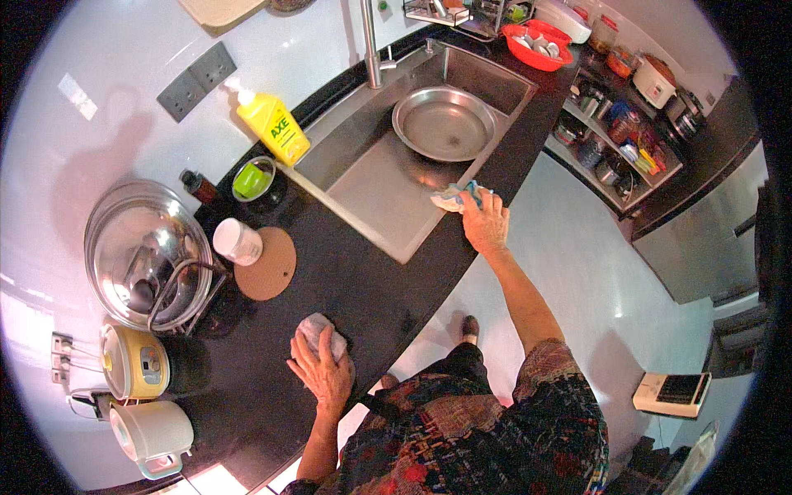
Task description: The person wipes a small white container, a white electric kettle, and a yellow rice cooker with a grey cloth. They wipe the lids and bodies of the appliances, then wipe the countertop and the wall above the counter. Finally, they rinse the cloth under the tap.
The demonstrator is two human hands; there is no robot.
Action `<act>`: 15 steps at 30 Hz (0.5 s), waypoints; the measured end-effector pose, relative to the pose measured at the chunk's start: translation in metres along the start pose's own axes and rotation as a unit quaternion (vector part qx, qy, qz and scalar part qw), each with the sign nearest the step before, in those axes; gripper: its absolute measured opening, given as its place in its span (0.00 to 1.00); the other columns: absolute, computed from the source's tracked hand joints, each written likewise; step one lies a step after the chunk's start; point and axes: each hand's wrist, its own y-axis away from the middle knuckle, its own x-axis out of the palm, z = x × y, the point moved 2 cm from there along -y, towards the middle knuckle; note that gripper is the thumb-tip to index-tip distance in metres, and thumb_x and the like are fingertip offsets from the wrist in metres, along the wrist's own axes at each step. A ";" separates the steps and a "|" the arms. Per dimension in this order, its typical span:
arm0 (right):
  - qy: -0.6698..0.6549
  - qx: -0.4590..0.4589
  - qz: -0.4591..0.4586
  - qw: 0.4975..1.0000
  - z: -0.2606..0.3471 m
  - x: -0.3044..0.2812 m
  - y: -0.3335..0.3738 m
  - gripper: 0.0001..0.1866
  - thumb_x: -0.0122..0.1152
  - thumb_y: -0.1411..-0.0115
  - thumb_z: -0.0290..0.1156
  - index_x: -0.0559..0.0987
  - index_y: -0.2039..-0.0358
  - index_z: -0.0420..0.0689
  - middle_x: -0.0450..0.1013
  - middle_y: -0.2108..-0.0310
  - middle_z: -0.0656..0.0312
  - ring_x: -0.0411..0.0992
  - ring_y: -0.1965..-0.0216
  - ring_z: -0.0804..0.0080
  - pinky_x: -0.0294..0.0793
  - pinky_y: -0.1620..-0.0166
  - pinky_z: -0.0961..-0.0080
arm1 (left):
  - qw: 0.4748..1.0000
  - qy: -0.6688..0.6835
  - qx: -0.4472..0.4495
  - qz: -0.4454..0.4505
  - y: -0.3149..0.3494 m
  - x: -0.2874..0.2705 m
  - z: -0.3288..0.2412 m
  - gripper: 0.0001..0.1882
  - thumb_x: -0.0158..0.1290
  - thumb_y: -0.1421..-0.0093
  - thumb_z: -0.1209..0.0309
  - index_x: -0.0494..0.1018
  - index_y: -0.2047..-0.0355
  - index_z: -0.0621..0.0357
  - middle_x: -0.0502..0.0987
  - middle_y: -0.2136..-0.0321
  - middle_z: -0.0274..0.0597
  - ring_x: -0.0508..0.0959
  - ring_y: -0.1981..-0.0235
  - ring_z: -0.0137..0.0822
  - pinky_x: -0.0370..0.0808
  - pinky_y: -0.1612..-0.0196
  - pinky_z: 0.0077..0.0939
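Observation:
My left hand lies over a pale pinkish-grey cloth on the black countertop, its fingers curved around the bunched fabric. At the near edge of the sink, my right hand grips a crumpled white and blue cloth; part of that cloth is hidden under the fingers. A round steel pan rests in the sink, beyond my right hand. Farther up the counter from my left hand, a white lidded jar stands on a round brown board.
A yellow pump bottle stands left of the sink, near a small bowl with a green sponge. Large steel lids, a yellow cooker and a white kettle line the left wall. A red basket sits past the tap.

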 end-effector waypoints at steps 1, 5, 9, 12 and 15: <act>0.005 0.006 -0.006 1.000 -0.016 0.007 -0.009 0.19 0.60 0.48 0.34 0.74 0.54 0.62 0.66 0.53 0.61 0.65 0.54 0.58 0.67 0.60 0.56 | 1.000 -0.008 -0.010 0.001 -0.005 0.002 -0.007 0.32 0.59 0.49 0.66 0.64 0.43 0.39 0.51 0.36 0.54 0.52 0.36 0.59 0.50 0.40 0.65; -0.009 0.009 0.000 1.000 -0.074 0.037 -0.052 0.20 0.61 0.49 0.35 0.75 0.53 0.61 0.66 0.53 0.60 0.65 0.55 0.57 0.67 0.61 0.55 | 0.996 -0.037 -0.018 -0.084 -0.028 0.023 -0.036 0.35 0.61 0.50 0.66 0.62 0.41 0.44 0.52 0.38 0.60 0.54 0.38 0.60 0.52 0.39 0.55; -0.025 -0.003 0.019 0.999 -0.132 0.061 -0.090 0.20 0.61 0.49 0.35 0.73 0.53 0.60 0.65 0.53 0.59 0.65 0.54 0.56 0.66 0.60 0.56 | 0.991 -0.034 -0.107 -0.074 -0.056 0.044 -0.104 0.36 0.60 0.49 0.59 0.61 0.39 0.42 0.47 0.36 0.63 0.49 0.37 0.62 0.48 0.40 0.61; -0.035 -0.014 0.004 0.999 -0.173 0.077 -0.117 0.22 0.61 0.50 0.37 0.73 0.52 0.62 0.66 0.54 0.60 0.65 0.56 0.58 0.66 0.60 0.57 | 0.989 -0.052 -0.100 -0.098 -0.075 0.065 -0.151 0.36 0.60 0.49 0.59 0.61 0.39 0.42 0.48 0.37 0.63 0.50 0.37 0.62 0.49 0.41 0.61; -0.027 0.014 0.033 0.999 -0.215 0.095 -0.146 0.22 0.61 0.48 0.37 0.72 0.51 0.63 0.65 0.53 0.60 0.64 0.54 0.57 0.66 0.59 0.57 | 0.983 -0.077 -0.133 -0.097 -0.094 0.076 -0.182 0.35 0.60 0.49 0.59 0.62 0.40 0.41 0.50 0.37 0.62 0.52 0.38 0.61 0.52 0.41 0.59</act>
